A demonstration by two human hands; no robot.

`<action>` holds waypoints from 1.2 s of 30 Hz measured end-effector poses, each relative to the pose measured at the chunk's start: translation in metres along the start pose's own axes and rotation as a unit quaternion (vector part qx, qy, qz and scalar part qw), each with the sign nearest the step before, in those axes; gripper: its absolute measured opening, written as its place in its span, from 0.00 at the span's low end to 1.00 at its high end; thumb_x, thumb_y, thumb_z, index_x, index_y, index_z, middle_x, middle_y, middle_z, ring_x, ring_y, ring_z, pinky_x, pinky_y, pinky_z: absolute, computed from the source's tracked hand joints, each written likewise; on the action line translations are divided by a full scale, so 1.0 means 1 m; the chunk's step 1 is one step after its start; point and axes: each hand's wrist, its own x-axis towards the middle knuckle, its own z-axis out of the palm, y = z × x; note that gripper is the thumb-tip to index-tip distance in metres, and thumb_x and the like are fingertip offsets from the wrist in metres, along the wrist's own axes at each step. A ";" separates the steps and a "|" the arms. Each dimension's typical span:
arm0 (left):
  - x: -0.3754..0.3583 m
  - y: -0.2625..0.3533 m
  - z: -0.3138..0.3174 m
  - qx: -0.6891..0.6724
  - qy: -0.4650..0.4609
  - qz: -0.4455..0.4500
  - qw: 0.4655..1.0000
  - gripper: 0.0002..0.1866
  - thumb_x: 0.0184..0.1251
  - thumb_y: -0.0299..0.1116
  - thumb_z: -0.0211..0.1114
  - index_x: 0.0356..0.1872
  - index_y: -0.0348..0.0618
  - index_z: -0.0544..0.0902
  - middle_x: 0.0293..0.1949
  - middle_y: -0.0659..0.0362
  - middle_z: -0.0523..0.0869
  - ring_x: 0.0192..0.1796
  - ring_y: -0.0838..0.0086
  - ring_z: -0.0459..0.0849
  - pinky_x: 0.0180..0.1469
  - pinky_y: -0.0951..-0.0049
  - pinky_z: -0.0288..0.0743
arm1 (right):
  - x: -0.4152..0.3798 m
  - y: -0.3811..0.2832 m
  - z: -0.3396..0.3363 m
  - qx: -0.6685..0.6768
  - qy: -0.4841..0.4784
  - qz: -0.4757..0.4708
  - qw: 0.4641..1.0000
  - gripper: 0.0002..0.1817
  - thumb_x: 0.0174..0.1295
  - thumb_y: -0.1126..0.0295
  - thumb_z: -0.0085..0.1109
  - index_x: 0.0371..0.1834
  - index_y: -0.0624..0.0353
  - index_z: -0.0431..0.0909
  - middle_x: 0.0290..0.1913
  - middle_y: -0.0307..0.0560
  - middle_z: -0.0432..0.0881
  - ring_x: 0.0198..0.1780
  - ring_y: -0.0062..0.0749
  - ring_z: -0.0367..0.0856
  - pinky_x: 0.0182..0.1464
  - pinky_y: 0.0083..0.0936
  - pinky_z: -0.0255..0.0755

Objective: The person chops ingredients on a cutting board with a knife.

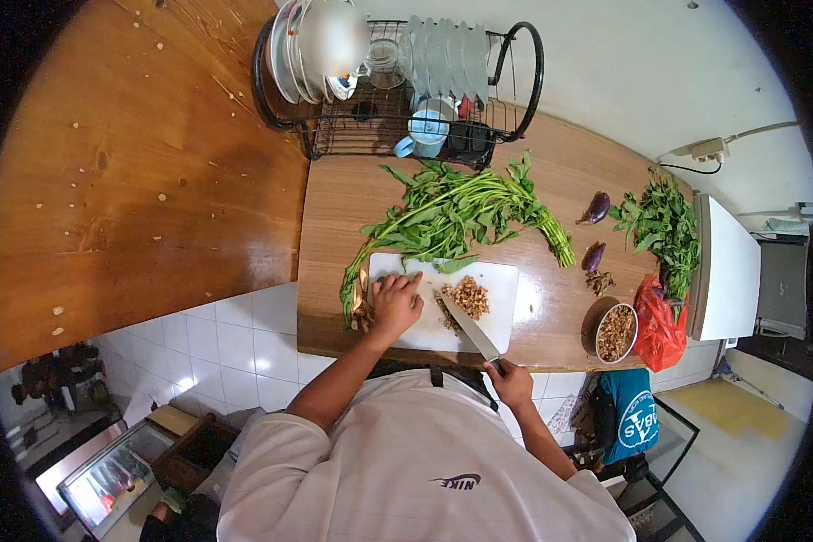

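Observation:
My right hand [512, 383] is closed round the handle of a kitchen knife [475, 335], at the front edge of the table. The blade slants up and left over a white cutting board [408, 336], its tip beside a heap of small chopped brown pieces [471, 296]. On the board's left part rests my left hand [396, 303], palm down with fingers apart; I see nothing held in it. Just left of it lie brown, peel-like scraps [362, 303]. Long-stemmed leafy greens [461, 210] lie behind the board, some leaves overlapping its back edge.
To the right are a bowl [598, 343] of chopped brown pieces, two purple eggplants [596, 208], more greens [661, 221] and a red plastic bag [659, 330]. A black dish rack [334, 135] with plates, glasses and a blue mug [427, 131] stands at the back.

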 end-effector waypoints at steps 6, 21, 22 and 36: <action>-0.025 0.011 0.007 -0.030 -0.131 0.087 0.987 0.31 0.60 0.41 0.71 0.68 0.58 0.85 0.45 0.62 0.84 0.57 0.63 0.78 0.60 0.50 0.63 | 0.011 -0.001 0.002 0.069 0.028 0.007 0.997 0.34 0.70 0.33 0.60 0.48 0.58 0.91 0.35 0.60 0.90 0.40 0.60 0.91 0.43 0.49 0.82; -0.012 -0.007 -0.007 0.024 -0.078 0.048 0.996 0.31 0.67 0.47 0.70 0.72 0.55 0.82 0.49 0.60 0.80 0.58 0.64 0.74 0.62 0.53 0.62 | 0.028 0.002 0.020 0.127 0.071 -0.037 0.989 0.31 0.71 0.40 0.64 0.36 0.64 0.85 0.24 0.58 0.82 0.25 0.49 0.80 0.33 0.41 0.73; -0.012 -0.007 -0.007 0.010 -0.080 0.072 0.994 0.29 0.67 0.46 0.71 0.70 0.56 0.84 0.48 0.61 0.80 0.58 0.64 0.74 0.61 0.54 0.62 | 0.029 0.001 0.018 0.128 0.073 -0.038 0.988 0.31 0.71 0.40 0.64 0.36 0.64 0.85 0.24 0.58 0.82 0.25 0.49 0.80 0.33 0.41 0.73; -0.035 -0.017 0.009 -0.036 -0.017 0.120 0.992 0.14 0.65 0.42 0.73 0.52 0.62 0.94 0.40 0.71 0.86 0.52 0.71 0.80 0.55 0.55 0.64 | 0.029 0.000 0.009 0.122 0.057 -0.019 0.991 0.33 0.71 0.38 0.62 0.41 0.64 0.86 0.28 0.61 0.84 0.31 0.55 0.85 0.37 0.44 0.77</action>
